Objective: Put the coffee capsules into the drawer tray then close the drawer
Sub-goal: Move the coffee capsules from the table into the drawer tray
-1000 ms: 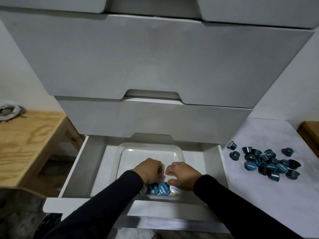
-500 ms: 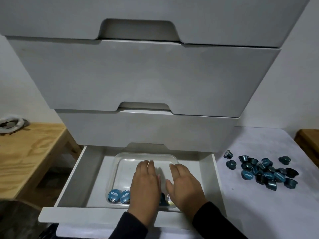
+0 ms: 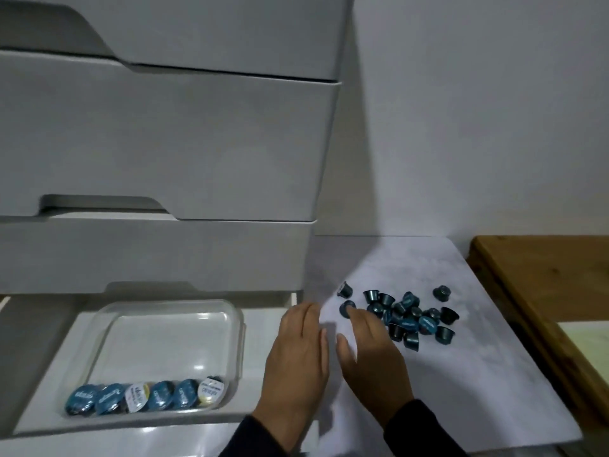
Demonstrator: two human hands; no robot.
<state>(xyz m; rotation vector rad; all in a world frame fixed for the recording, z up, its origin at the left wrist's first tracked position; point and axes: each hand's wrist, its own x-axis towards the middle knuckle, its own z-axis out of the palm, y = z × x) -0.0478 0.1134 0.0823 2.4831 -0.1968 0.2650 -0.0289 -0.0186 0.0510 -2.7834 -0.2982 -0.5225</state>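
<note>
Six coffee capsules [image 3: 146, 396] line the near edge of the clear tray [image 3: 237, 328] in the open drawer [image 3: 49, 364] as the left hand [image 3: 298, 361] and right hand [image 3: 372, 354], both empty with fingers extended, have left the tray for the loose pile [image 3: 407, 316] on the bench [image 3: 461, 374].

Two bare hands are shown, the left hand [image 3: 298, 354] and the right hand [image 3: 372, 354], with no gloves, rings or watch to be seen on either. Each forearm is covered by a dark, near-black long sleeve, the left sleeve [image 3: 260, 438] and the right sleeve [image 3: 425, 430], ending at the wrist. No markings or seams can be made out on the fabric.
</note>
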